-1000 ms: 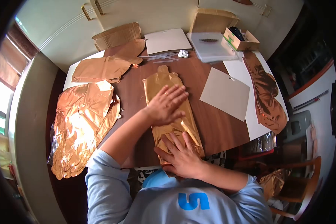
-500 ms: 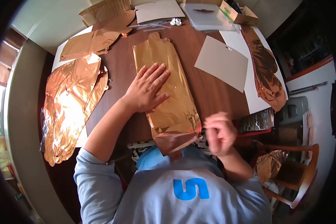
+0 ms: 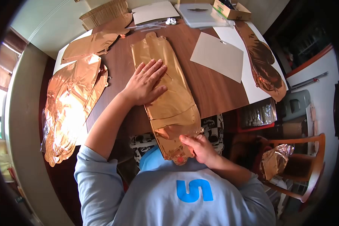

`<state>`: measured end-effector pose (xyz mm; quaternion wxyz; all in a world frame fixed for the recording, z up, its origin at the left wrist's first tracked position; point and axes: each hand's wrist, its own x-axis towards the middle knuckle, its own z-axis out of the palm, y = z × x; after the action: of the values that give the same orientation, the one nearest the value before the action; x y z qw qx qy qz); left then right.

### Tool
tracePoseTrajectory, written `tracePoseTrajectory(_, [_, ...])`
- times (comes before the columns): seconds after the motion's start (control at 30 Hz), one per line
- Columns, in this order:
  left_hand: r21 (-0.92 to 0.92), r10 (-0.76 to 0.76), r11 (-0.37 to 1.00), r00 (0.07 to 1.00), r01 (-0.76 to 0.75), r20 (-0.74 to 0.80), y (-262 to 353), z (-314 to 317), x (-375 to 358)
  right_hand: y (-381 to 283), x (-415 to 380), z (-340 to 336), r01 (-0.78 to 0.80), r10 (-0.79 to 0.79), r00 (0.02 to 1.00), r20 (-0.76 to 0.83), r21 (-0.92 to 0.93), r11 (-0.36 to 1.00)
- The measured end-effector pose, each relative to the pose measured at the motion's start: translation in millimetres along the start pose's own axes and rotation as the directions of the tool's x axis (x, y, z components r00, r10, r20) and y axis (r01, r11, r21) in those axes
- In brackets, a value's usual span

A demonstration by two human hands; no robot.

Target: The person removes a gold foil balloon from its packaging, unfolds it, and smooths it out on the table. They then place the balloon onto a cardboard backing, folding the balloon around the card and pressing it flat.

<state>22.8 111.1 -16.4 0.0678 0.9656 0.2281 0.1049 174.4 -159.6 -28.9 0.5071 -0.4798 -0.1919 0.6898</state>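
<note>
A long, flat gold foil balloon [image 3: 169, 94] lies along the brown table [image 3: 207, 90], its near end hanging over the front edge toward my chest. My left hand [image 3: 145, 83] lies flat on its middle, fingers spread, pressing it to the table. My right hand [image 3: 197, 147] pinches the balloon's hanging near end below the table edge.
A heap of copper foil balloons [image 3: 69, 109] covers the table's left side, and another foil balloon [image 3: 261, 56] lies along the right edge. A beige card [image 3: 218, 56] sits right of centre. Clear straws [image 3: 147, 27], a folder and a small box [image 3: 231, 11] line the far edge. A wooden chair [image 3: 297, 165] stands at right.
The balloon has slid toward me and its end now hangs off the table. My right hand lifted off it, swung right, then came back and took hold of the hanging end.
</note>
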Motion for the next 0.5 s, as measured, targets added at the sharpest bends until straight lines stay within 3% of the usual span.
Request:
tracePoseTrajectory(0.2, [-0.043,0.037,0.998,0.996,-0.041,-0.086,6.7,-3.4,-4.6,3.9,-0.1,4.2,-0.017,0.015,0.995,-0.103,-0.014,1.000])
tracePoseTrajectory(0.5, [-0.007,0.082,0.997,0.996,-0.083,-0.031,14.0,-2.0,-19.0,-0.9,6.3,3.9,0.013,-0.022,0.994,-0.106,-0.077,0.997])
